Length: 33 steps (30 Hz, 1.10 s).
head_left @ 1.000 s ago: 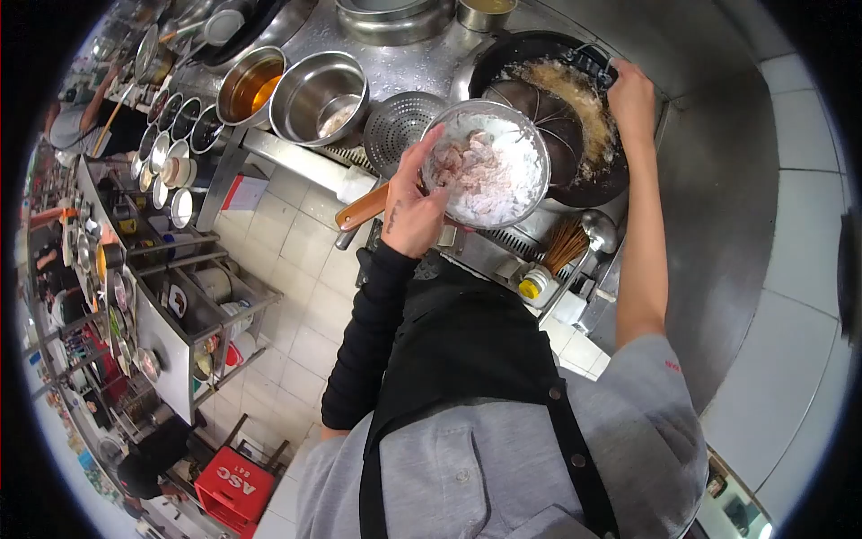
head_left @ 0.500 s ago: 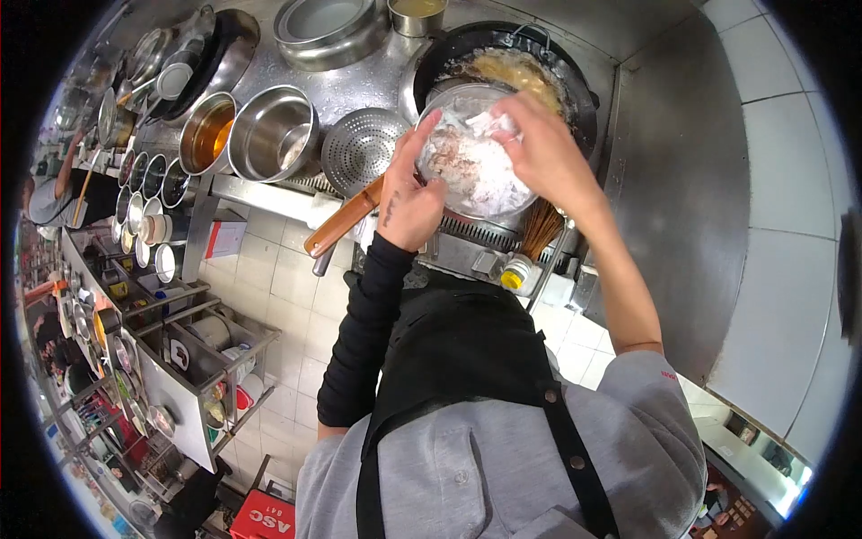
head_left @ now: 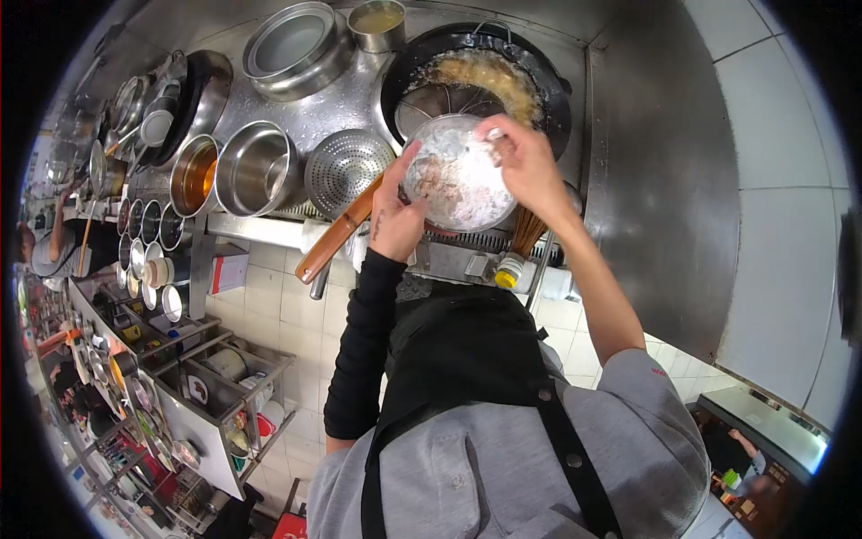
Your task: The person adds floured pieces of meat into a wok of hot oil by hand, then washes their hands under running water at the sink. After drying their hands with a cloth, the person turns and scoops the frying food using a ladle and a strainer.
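My left hand (head_left: pixel 400 211) grips the left rim of a clear bowl (head_left: pixel 440 135), thumb and fingers on its edge. Inside lie white flour (head_left: pixel 476 180) and floured pinkish pieces (head_left: pixel 437 177). Over the bowl's right side, my right hand (head_left: pixel 525 171) pinches a small white-coated piece (head_left: pixel 496 135). Just behind the bowl sits a black wok (head_left: pixel 555 90) with bubbling oil and golden bits (head_left: pixel 489 72); part of a wire shape shows in it. A perforated ladle (head_left: pixel 346 166) with a wooden handle (head_left: pixel 337 235) rests left of the bowl.
Left of the ladle stand a steel pot (head_left: pixel 253 171) and a pot of amber liquid (head_left: pixel 193 175). Behind are a large lidded-looking vessel (head_left: pixel 292 49) and a small pot (head_left: pixel 377 25). A whisk brush (head_left: pixel 530 232) and yellow-capped jar (head_left: pixel 509 271) lie near the counter edge. People show at far left.
My right hand has left the handle at the wok and come to the bowl, where it now lifts a coated piece. The view has shifted, and my left hand still holds the bowl.
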Each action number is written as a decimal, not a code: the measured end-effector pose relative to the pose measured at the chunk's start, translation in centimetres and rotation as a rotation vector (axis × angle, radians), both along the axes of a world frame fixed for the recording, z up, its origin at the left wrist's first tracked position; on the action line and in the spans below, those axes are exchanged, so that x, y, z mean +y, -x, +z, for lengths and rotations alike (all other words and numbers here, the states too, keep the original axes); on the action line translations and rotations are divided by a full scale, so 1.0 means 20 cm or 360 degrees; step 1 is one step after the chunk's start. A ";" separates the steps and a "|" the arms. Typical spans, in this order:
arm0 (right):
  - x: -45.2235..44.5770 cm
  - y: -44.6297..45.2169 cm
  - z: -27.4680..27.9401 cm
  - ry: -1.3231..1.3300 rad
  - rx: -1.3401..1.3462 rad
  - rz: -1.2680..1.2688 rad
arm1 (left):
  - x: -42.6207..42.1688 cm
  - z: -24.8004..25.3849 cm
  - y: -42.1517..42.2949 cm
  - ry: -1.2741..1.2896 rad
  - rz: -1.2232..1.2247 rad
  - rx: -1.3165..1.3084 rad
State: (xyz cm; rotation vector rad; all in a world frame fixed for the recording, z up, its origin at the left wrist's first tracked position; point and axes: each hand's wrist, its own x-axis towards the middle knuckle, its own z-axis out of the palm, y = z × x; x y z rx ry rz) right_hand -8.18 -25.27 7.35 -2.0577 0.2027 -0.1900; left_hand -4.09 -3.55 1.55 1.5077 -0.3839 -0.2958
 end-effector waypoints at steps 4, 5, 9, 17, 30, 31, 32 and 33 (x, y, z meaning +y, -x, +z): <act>-0.42 -0.05 -0.38 0.0784 0.0039 -0.0055 | 0.08 -0.02 0.01 0.0041 0.0041 0.0277; -0.57 -0.09 -0.55 0.0974 0.0158 -0.0015 | 0.10 -0.02 0.02 0.0061 0.0054 0.0329; -0.90 -0.30 -0.74 0.0867 0.0555 0.0139 | 0.14 -0.01 0.01 0.0216 0.0029 0.0425; -0.36 -0.24 0.27 0.0814 -0.0465 -0.0058 | 0.13 -0.08 0.02 0.0337 0.0135 0.0219; 0.20 -0.08 -0.05 0.0739 -0.0138 0.0384 | -0.10 0.20 0.10 -0.0268 0.0031 -0.0479; 0.18 -0.08 -0.03 0.0562 -0.0061 0.0375 | -0.10 0.19 0.10 -0.0289 0.0040 -0.0472; 0.15 -0.08 0.00 0.0390 0.0015 0.0361 | -0.10 0.17 0.11 -0.0291 0.0049 -0.0474; 0.12 -0.07 0.03 0.0217 0.0091 0.0346 | -0.09 0.16 0.11 -0.0295 0.0057 -0.0474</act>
